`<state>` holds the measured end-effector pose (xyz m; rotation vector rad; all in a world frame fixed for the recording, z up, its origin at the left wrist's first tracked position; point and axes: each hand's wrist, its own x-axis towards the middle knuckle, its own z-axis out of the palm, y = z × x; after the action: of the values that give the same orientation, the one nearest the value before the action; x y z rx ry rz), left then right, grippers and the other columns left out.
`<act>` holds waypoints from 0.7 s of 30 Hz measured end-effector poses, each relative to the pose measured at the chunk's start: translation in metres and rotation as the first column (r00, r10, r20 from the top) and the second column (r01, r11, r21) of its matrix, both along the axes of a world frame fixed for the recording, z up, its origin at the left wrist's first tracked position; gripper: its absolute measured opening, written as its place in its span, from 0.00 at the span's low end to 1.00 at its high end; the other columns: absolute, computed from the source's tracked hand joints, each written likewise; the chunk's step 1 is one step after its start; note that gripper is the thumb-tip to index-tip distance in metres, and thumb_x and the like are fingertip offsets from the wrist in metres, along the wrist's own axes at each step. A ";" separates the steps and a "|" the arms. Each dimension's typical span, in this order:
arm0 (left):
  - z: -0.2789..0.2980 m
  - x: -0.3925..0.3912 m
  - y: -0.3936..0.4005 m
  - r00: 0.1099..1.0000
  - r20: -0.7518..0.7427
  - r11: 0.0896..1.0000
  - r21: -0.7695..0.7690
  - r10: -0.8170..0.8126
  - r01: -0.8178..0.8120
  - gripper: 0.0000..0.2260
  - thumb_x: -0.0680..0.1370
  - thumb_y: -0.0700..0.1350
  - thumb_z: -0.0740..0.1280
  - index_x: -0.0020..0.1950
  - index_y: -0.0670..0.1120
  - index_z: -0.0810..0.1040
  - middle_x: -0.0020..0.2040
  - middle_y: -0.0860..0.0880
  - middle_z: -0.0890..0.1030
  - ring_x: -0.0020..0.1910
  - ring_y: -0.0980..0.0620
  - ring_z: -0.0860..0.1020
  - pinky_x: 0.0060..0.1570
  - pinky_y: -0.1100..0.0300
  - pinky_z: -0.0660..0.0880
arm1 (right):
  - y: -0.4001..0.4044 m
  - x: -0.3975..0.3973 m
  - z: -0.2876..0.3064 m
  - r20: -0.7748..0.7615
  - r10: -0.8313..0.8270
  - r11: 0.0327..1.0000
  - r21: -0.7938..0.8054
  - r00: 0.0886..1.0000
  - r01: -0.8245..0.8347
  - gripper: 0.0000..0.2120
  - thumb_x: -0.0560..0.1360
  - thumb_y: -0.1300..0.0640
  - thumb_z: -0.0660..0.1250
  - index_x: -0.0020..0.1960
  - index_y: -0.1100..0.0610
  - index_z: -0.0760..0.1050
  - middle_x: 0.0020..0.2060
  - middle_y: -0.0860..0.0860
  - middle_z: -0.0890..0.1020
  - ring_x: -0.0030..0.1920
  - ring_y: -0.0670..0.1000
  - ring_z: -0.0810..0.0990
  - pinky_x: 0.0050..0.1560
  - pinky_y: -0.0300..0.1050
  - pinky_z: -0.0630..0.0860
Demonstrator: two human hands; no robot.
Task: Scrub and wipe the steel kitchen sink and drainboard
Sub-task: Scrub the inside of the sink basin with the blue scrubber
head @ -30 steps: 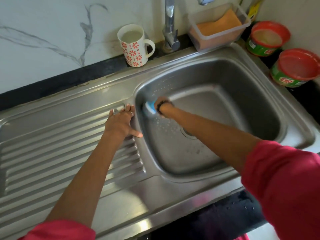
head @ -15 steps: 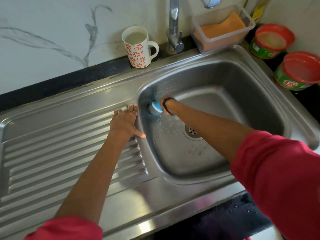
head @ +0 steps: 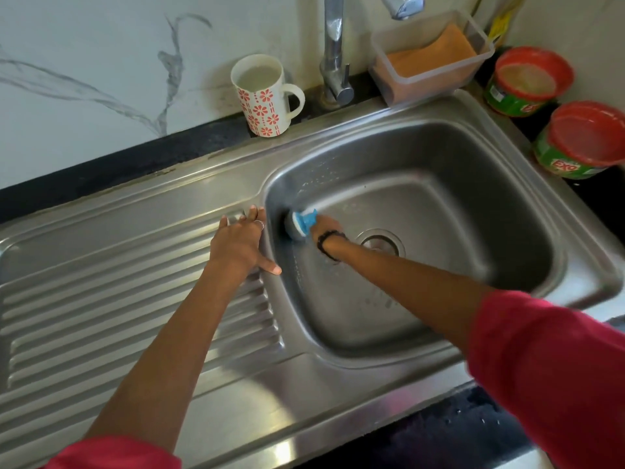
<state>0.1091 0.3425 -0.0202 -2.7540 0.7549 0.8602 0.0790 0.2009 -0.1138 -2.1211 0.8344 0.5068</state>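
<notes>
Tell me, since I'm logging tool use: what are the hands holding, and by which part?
The right hand grips the scrubber by its blue handle. The left hand holds nothing, resting flat on the drainboard.

Blue-handled scrubber (head: 299,226) against sink (head: 439,204) wall

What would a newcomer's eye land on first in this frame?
The right hand pressing a blue-handled scrubber against the left wall of the steel sink basin. Next, the left hand lying flat on the ridged drainboard at the basin's edge. Behind, a red-flowered mug beside the tap.
</notes>
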 end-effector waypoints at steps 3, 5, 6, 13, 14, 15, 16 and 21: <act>-0.002 0.001 0.001 1.000 0.007 1.000 0.006 -0.002 0.002 0.53 0.65 0.57 0.75 0.77 0.46 0.44 0.77 0.47 0.46 0.75 0.45 0.52 0.74 0.51 0.44 | 0.022 -0.006 -0.020 0.084 -0.108 0.993 -0.038 0.991 0.111 0.19 0.80 0.62 0.51 0.71 0.59 0.62 0.62 0.63 0.75 0.62 0.63 0.73 0.60 0.52 0.69; -0.001 0.000 0.000 1.000 0.009 1.000 0.006 -0.007 0.007 0.52 0.65 0.57 0.75 0.77 0.46 0.44 0.77 0.47 0.46 0.75 0.44 0.52 0.74 0.51 0.44 | 0.027 -0.018 -0.029 0.082 -0.025 0.998 -0.060 0.996 0.030 0.22 0.79 0.63 0.51 0.72 0.57 0.60 0.58 0.64 0.76 0.59 0.64 0.75 0.57 0.54 0.72; 0.000 0.000 -0.001 1.000 0.009 1.000 0.005 -0.007 0.007 0.52 0.66 0.57 0.75 0.77 0.46 0.44 0.77 0.47 0.46 0.75 0.44 0.52 0.73 0.51 0.44 | 0.024 -0.023 -0.031 0.078 0.046 0.996 -0.084 0.996 -0.040 0.22 0.79 0.63 0.52 0.72 0.57 0.60 0.58 0.63 0.77 0.59 0.63 0.75 0.57 0.53 0.72; 0.006 -0.002 -0.005 1.000 0.010 0.999 0.050 -0.009 0.008 0.50 0.67 0.56 0.74 0.77 0.46 0.44 0.77 0.48 0.47 0.75 0.43 0.51 0.73 0.50 0.47 | -0.006 -0.063 0.004 -0.392 0.512 0.838 0.032 0.764 -0.545 0.08 0.76 0.63 0.60 0.51 0.64 0.77 0.38 0.57 0.81 0.37 0.53 0.80 0.37 0.42 0.76; 0.006 -0.001 -0.006 1.000 0.013 0.998 0.059 -0.015 0.015 0.51 0.67 0.57 0.74 0.77 0.45 0.44 0.77 0.47 0.47 0.75 0.43 0.52 0.73 0.50 0.47 | -0.004 -0.072 0.010 -0.504 0.523 0.830 0.118 0.688 -0.544 0.08 0.76 0.64 0.60 0.42 0.63 0.77 0.28 0.54 0.77 0.28 0.50 0.76 0.29 0.38 0.72; 0.005 -0.001 -0.006 1.000 0.017 0.998 0.064 -0.020 0.019 0.51 0.66 0.57 0.74 0.77 0.45 0.44 0.77 0.47 0.47 0.75 0.44 0.52 0.74 0.50 0.47 | -0.002 -0.076 0.012 -0.555 0.522 0.836 0.181 0.647 -0.519 0.11 0.76 0.65 0.59 0.38 0.62 0.76 0.25 0.53 0.73 0.24 0.48 0.71 0.26 0.36 0.68; 0.003 0.001 -0.006 1.000 0.020 0.998 0.067 -0.023 0.022 0.52 0.66 0.58 0.74 0.77 0.45 0.44 0.77 0.47 0.47 0.75 0.44 0.53 0.74 0.50 0.47 | -0.001 -0.074 0.012 -0.563 0.512 0.845 0.194 0.649 -0.498 0.17 0.76 0.65 0.59 0.29 0.58 0.68 0.24 0.51 0.71 0.23 0.47 0.69 0.28 0.34 0.68; -0.001 0.001 -0.007 0.998 0.054 0.997 0.072 -0.035 0.031 0.51 0.65 0.59 0.74 0.76 0.46 0.46 0.77 0.47 0.49 0.75 0.44 0.54 0.73 0.49 0.47 | -0.014 -0.009 0.025 -0.321 0.416 0.909 0.114 0.851 -0.402 0.14 0.74 0.68 0.62 0.32 0.57 0.69 0.16 0.50 0.71 0.32 0.45 0.77 0.17 0.28 0.64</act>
<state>0.1103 0.3357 -0.0210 -2.6840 0.7432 0.7851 0.0700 0.1864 -0.0888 -2.2093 0.5361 1.1327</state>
